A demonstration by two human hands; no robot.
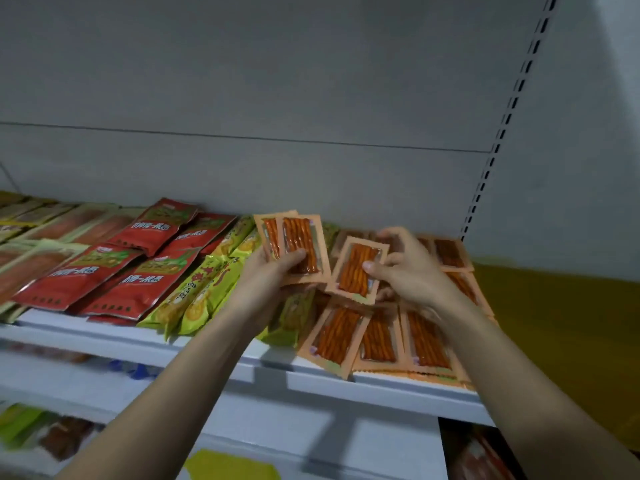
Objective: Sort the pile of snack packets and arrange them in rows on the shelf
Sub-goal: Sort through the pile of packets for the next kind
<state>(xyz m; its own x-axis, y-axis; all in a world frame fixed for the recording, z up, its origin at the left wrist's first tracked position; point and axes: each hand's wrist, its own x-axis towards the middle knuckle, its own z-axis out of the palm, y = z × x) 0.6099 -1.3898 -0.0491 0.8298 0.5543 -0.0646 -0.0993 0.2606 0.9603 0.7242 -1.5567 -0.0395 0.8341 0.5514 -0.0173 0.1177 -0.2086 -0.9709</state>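
Left hand [268, 271] grips two stacked orange packets [298, 245]; right hand [405, 268] pinches single orange packet [356, 270] above shelf [207, 344]

- A grey back panel [277, 81] rises behind, with one thin horizontal seam.
- A slotted upright rail [509, 116] stands at right.
- The light is dim.
- A yellow-brown surface [561, 323] lies at right.

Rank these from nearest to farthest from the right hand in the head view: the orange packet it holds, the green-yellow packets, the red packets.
From the right hand:
1. Orange packet, pinched in its fingers.
2. Green-yellow packets, mid-shelf, past the left hand.
3. Red packets, farther left on the shelf.
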